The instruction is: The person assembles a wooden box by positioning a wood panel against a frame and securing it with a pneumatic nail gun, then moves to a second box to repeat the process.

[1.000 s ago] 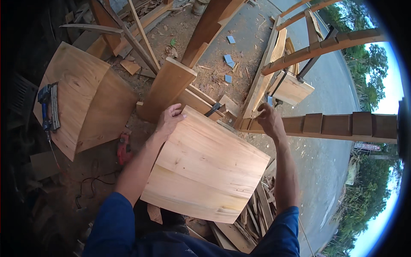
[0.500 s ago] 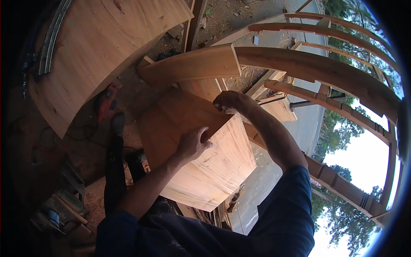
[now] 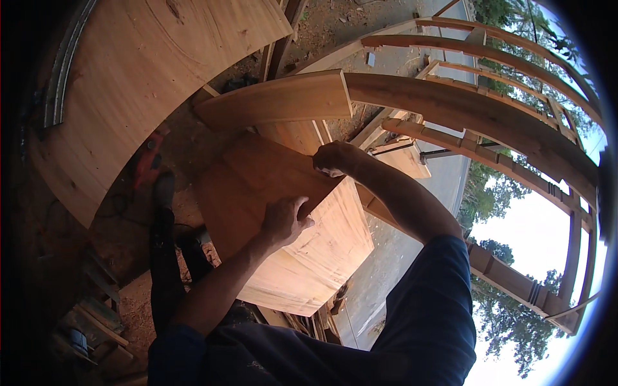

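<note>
In the middle, a pale wooden panel (image 3: 331, 244) lies in bright light, with a darker wooden face (image 3: 248, 183) along its upper-left side; I cannot tell whether that is a second board. My right hand (image 3: 330, 158) is closed on the upper end of the edge between them, fingertips partly hidden. Lower along that edge, my left hand (image 3: 286, 219) grips the wood with thumb and curved fingers.
A large curved plywood sheet (image 3: 135, 64) at upper left carries a metal strip (image 3: 61, 83). A red power tool (image 3: 148, 161) lies beside my foot (image 3: 164, 190). Curved timber ribs (image 3: 483, 116) span the right, above a paved road (image 3: 393, 251). Scrap wood lies below.
The view has turned since a second ago. My right hand, then raised beside the panel, has closed on its edge, and my left hand sits lower along it. Little changed in the last half second.
</note>
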`<act>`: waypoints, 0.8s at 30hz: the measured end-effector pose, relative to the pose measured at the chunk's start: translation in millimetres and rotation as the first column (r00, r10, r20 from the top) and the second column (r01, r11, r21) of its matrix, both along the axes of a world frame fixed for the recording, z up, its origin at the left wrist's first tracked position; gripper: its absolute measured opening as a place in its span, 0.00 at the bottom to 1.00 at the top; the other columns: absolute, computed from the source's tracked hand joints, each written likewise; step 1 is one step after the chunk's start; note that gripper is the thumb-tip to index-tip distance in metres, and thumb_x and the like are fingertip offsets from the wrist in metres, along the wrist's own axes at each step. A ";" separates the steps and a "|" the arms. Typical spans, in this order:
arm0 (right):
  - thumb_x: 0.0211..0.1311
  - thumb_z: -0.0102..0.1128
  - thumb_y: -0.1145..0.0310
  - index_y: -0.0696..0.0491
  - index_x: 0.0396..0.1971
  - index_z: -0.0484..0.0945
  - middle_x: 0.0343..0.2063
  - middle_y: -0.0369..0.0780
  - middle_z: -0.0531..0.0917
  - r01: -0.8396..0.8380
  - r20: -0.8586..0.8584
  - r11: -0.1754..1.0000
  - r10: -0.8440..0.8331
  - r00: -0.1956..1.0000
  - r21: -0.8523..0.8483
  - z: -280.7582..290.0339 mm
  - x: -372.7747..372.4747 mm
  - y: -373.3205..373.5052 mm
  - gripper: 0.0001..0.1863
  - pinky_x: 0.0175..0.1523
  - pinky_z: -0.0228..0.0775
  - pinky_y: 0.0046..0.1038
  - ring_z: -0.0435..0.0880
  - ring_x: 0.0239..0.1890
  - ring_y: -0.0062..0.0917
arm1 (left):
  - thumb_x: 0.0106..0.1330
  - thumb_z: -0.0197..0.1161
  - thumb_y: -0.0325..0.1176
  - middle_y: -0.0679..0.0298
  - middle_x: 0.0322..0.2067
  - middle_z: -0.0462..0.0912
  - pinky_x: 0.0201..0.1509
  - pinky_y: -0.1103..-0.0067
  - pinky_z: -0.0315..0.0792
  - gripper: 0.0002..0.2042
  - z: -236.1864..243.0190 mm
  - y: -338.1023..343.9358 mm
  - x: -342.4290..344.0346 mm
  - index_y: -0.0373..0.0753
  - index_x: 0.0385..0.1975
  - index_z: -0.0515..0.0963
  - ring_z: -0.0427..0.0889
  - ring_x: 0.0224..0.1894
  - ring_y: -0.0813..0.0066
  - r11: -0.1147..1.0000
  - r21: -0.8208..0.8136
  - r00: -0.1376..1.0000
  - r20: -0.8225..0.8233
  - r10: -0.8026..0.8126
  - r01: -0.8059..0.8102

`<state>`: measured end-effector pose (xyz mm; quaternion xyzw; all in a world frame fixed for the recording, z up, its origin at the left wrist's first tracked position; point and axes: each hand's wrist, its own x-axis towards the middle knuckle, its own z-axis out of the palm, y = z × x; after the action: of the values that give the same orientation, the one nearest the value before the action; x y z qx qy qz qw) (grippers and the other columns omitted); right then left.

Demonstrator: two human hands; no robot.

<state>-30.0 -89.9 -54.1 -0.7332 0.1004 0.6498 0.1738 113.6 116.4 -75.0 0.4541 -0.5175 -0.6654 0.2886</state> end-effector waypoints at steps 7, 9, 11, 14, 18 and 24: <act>0.52 0.72 0.70 0.52 0.34 0.88 0.40 0.42 0.90 -0.173 -0.117 0.985 0.171 0.978 -0.015 -9.9 -11.0 6.4 0.08 0.49 0.82 0.41 0.89 0.46 0.38 | 0.58 0.75 0.42 0.47 0.50 0.82 0.58 0.65 0.76 0.30 -2.3 1.4 -2.8 0.34 0.58 0.76 0.83 0.53 0.50 0.998 -0.050 0.999 -0.013 0.049 -0.049; 0.53 0.72 0.70 0.51 0.34 0.88 0.40 0.42 0.90 -0.124 -0.093 0.992 0.124 0.988 0.007 -6.5 1.1 5.3 0.08 0.48 0.83 0.40 0.89 0.46 0.37 | 0.58 0.75 0.42 0.46 0.52 0.82 0.59 0.65 0.75 0.30 -5.8 5.0 0.7 0.34 0.58 0.76 0.82 0.53 0.50 0.996 -0.049 0.998 -0.008 0.069 -0.069; 0.53 0.72 0.69 0.50 0.34 0.88 0.40 0.42 0.90 -0.071 -0.071 0.997 0.073 0.995 0.021 -2.7 6.9 7.4 0.07 0.48 0.83 0.40 0.89 0.45 0.37 | 0.58 0.75 0.42 0.47 0.53 0.80 0.59 0.64 0.75 0.30 -5.7 7.2 3.0 0.34 0.58 0.75 0.81 0.54 0.50 0.992 -0.065 0.995 -0.008 0.104 -0.104; 0.55 0.70 0.69 0.48 0.33 0.88 0.40 0.42 0.90 -0.109 -0.063 0.994 0.110 0.992 0.016 1.3 8.6 14.8 0.06 0.50 0.81 0.42 0.89 0.46 0.37 | 0.59 0.75 0.41 0.48 0.54 0.79 0.59 0.63 0.75 0.30 -4.3 10.1 4.5 0.34 0.59 0.75 0.81 0.54 0.50 0.992 -0.078 0.995 -0.008 0.100 -0.101; 0.58 0.67 0.69 0.47 0.35 0.88 0.41 0.40 0.90 0.029 0.008 0.988 -0.028 1.000 -0.154 17.6 -5.1 13.4 0.06 0.55 0.77 0.47 0.88 0.48 0.35 | 0.61 0.72 0.44 0.52 0.58 0.77 0.61 0.59 0.68 0.31 -0.9 7.3 -2.6 0.37 0.62 0.71 0.75 0.61 0.54 0.997 -0.070 1.000 -0.015 -0.014 0.013; 0.66 0.60 0.67 0.45 0.62 0.76 0.47 0.50 0.86 0.951 0.821 0.240 -0.491 0.293 -0.196 98.0 -34.4 34.9 0.23 0.55 0.76 0.40 0.85 0.50 0.45 | 0.64 0.68 0.41 0.48 0.57 0.78 0.61 0.56 0.71 0.31 -8.0 -9.0 -14.8 0.35 0.64 0.69 0.78 0.59 0.50 0.997 -0.074 0.996 0.083 -0.026 0.032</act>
<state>-64.4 -54.9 43.9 -0.7475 0.6174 0.1094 0.2195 98.8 107.4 -83.0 0.4623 -0.5600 -0.6304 0.2742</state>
